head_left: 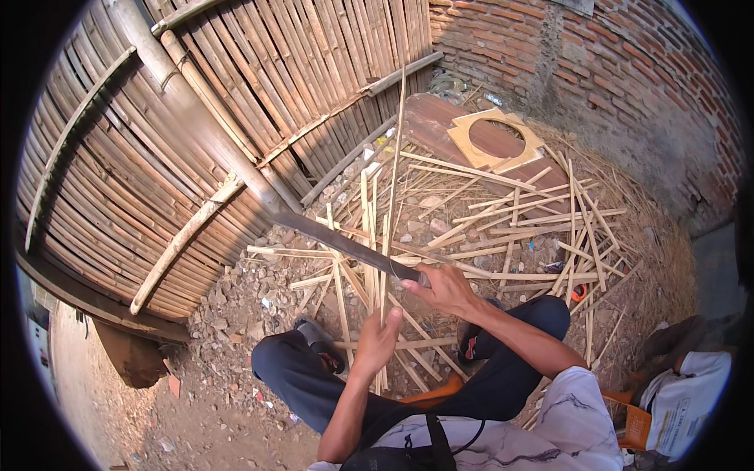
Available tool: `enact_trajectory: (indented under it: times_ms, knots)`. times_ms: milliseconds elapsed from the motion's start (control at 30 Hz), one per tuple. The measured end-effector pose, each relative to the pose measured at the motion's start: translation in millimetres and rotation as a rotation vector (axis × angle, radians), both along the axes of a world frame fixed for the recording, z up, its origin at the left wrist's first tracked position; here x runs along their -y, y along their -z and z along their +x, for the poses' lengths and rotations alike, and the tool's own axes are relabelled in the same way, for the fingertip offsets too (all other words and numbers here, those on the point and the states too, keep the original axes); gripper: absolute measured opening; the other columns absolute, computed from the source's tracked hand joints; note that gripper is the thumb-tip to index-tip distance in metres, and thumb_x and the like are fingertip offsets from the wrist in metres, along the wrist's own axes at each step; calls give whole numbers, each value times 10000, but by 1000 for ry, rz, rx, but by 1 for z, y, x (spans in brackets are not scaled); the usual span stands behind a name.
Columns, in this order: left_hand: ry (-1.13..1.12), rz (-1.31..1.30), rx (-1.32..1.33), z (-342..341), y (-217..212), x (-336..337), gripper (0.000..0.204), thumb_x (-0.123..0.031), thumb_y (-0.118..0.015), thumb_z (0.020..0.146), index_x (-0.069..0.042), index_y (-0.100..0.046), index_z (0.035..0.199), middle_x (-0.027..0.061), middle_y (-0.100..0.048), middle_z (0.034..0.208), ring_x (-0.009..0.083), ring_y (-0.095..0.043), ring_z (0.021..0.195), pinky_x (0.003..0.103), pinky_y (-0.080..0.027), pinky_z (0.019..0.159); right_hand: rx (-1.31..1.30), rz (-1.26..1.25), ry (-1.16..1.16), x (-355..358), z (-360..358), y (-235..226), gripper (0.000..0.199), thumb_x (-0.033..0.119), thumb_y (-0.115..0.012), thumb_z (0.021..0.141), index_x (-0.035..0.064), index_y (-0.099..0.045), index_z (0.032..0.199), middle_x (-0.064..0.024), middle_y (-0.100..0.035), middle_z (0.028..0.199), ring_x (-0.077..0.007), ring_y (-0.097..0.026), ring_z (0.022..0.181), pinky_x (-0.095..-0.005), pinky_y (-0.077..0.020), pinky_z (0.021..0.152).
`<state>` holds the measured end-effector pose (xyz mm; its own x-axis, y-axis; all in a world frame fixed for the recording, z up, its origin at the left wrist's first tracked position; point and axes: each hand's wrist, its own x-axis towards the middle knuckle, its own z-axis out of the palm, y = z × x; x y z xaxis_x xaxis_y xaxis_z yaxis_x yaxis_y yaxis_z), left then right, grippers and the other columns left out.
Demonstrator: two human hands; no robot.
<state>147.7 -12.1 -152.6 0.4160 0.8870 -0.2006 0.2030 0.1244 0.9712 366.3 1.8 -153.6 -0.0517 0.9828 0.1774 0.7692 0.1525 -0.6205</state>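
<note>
My right hand (449, 292) is wrapped round the handle of a long, dark-bladed machete (338, 239). Its blade points up and to the left, crossing a long, pale bamboo strip (397, 149) that stands nearly upright in front of me. The blade appears to touch the strip, though the exact contact is hard to make out. Lower down, my left hand (378, 339) grips the strip near its bottom end, thumb up. Around my hands and feet, many split bamboo strips (339, 306) lie crossed over one another on the ground.
A bamboo slat wall (228, 102) rises on the left, a brick wall (628, 86) at the back right. Before it lies a brown board (428, 125) with a square frame (470, 149) cut by a round hole. A white bag (687, 404) sits at lower right; rubble (228, 322) covers the ground.
</note>
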Motion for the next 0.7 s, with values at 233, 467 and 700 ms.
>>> enact_trajectory:
  times_ms: [233,467,700]
  knots:
    - [164,-403,226,-42,-5,6,543,-520,-388,1107,-110,-433,754,-55,-364,611,65,-352,564,273,-315,518,-974,-231,277,-15,35,-2,511,478,-502,1062,79,-498,743,0,-447,550,-103,-411,422,-298,-311,413]
    - [-6,175,-89,-23,9,4,493,-461,-520,1080,7,-611,954,37,-553,735,127,-492,660,305,-431,608,-604,6,121,-8,41,16,523,469,-510,1055,-6,-618,865,-46,-462,558,-138,-443,448,-357,-341,442]
    - [-59,243,-66,-2,-7,0,402,-329,-719,978,42,-623,1098,76,-604,754,158,-534,675,336,-471,628,-17,35,-164,16,-3,0,507,517,-634,970,13,-660,923,-151,-498,495,-318,-544,439,-433,-430,480]
